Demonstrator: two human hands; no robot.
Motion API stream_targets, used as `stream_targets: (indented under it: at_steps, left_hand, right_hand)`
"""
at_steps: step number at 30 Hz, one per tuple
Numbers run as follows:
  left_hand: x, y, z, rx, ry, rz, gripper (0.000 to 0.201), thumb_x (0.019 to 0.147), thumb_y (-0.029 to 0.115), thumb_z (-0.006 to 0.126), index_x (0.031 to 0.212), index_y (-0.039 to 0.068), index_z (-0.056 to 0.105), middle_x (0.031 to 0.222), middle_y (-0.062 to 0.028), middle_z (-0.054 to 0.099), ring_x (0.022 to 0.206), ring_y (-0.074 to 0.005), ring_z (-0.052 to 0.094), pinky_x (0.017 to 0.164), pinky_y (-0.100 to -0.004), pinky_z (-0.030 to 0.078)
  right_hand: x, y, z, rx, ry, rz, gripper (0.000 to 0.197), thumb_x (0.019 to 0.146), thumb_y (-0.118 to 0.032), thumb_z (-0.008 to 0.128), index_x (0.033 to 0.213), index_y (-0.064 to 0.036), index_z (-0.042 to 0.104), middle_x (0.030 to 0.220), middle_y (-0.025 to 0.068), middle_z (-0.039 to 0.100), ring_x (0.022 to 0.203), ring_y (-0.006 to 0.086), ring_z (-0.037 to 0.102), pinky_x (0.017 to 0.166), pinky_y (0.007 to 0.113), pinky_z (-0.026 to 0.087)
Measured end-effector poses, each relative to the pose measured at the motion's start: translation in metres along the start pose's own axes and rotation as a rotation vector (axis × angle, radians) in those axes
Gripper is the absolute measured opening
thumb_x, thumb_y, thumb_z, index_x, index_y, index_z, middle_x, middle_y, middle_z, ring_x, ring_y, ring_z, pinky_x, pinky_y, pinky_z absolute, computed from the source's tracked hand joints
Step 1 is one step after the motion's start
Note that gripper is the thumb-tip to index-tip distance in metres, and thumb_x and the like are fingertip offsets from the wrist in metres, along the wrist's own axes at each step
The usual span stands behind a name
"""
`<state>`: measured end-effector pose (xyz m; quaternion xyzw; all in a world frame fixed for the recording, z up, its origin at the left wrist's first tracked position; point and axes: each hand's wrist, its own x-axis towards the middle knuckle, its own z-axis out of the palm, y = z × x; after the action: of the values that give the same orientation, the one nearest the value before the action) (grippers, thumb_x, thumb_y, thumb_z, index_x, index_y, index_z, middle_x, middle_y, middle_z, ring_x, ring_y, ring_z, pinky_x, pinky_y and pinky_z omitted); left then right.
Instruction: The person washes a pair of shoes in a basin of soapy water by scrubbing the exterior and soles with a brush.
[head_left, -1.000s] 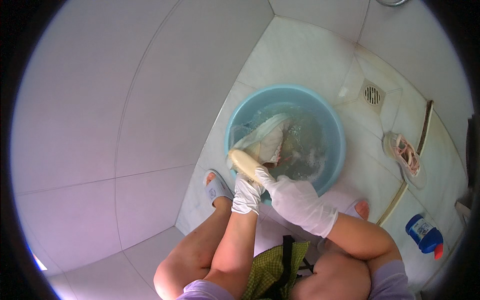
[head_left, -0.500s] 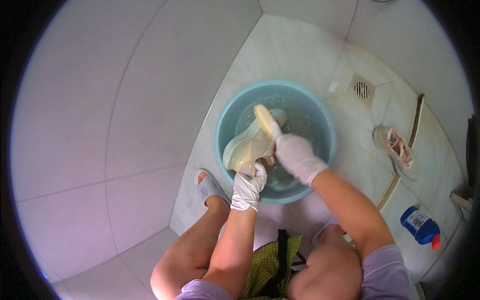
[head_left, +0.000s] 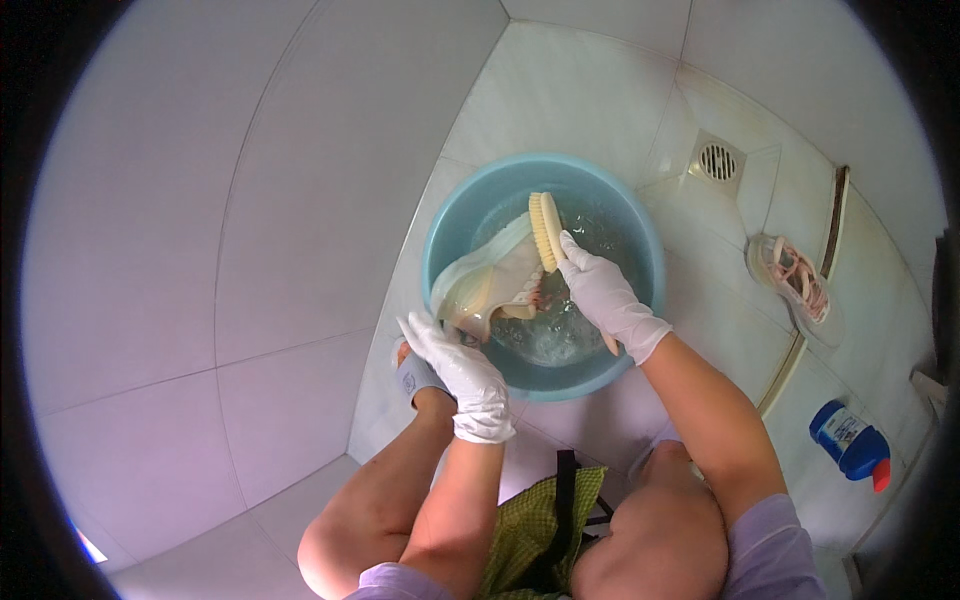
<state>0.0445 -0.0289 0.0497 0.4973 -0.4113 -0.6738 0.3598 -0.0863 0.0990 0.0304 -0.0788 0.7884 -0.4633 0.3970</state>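
Observation:
A light-blue basin [head_left: 560,384] of sudsy water stands on the floor before me. In it a pale sneaker [head_left: 490,268] lies on its side, its opening and laces toward the lower right. My right hand [head_left: 608,298], in a white glove, grips a cream scrub brush [head_left: 543,228] by its handle over the water. The bristles face left, close to the shoe's front; whether they touch it I cannot tell. My left hand [head_left: 455,372], also gloved in white, is open at the basin's lower-left rim, fingers stretched out beside the shoe's heel and holding nothing.
On the right a second sneaker [head_left: 797,285] with pink laces lies near a raised floor edge [head_left: 786,375]. A blue bottle with a red cap [head_left: 848,440] lies lower down. A floor drain [head_left: 717,162] is at the upper right; a tiled wall [head_left: 150,250] rises on the left.
My left hand has let go of the sneaker and moved left with its fingers spread. The brush has turned and shifted slightly right, off the shoe's middle, in my right hand.

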Motion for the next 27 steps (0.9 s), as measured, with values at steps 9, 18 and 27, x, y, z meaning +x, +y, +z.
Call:
stream_targets:
  at_steps: [9, 18, 27]
  left_hand:
    - [0.034, -0.033, -0.021, 0.389, -0.239, -0.594, 0.035, 0.096, 0.019, 0.056, 0.124, -0.001, 0.047, 0.110, -0.0168, 0.060, 0.090, -0.0298, 0.064, 0.073, -0.0404, 0.059]
    - [-0.021, -0.001, 0.037, 1.636, -0.524, 0.749, 0.099, 0.075, 0.028, 0.074, 0.151, 0.006, 0.013, 0.152, -0.0292, 0.014, 0.141, -0.0481, 0.014, 0.110, -0.0652, 0.013]
    - [0.041, -0.020, 0.043, 1.787, -1.037, 0.542, 0.099, 0.068, 0.006, 0.066, 0.152, 0.021, 0.016, 0.152, -0.0186, 0.025, 0.130, -0.0393, 0.042, 0.103, -0.0458, 0.039]
  right_hand:
    - [-0.018, -0.002, -0.023, 0.354, 0.150, -0.009, 0.046, 0.098, -0.029, 0.051, 0.142, -0.0174, 0.044, 0.105, 0.0131, 0.065, 0.089, 0.0245, 0.062, 0.079, 0.030, 0.047]
    - [-0.036, -0.012, -0.056, 0.507, 0.177, 0.092, 0.049, 0.098, -0.028, 0.052, 0.144, -0.0148, 0.042, 0.074, -0.0012, 0.050, 0.063, 0.0083, 0.045, 0.058, 0.023, 0.042]
    - [-0.041, -0.010, -0.061, 0.507, 0.185, 0.101, 0.052, 0.098, -0.031, 0.052, 0.145, -0.0142, 0.040, 0.072, -0.0015, 0.050, 0.063, 0.0085, 0.046, 0.058, 0.024, 0.042]
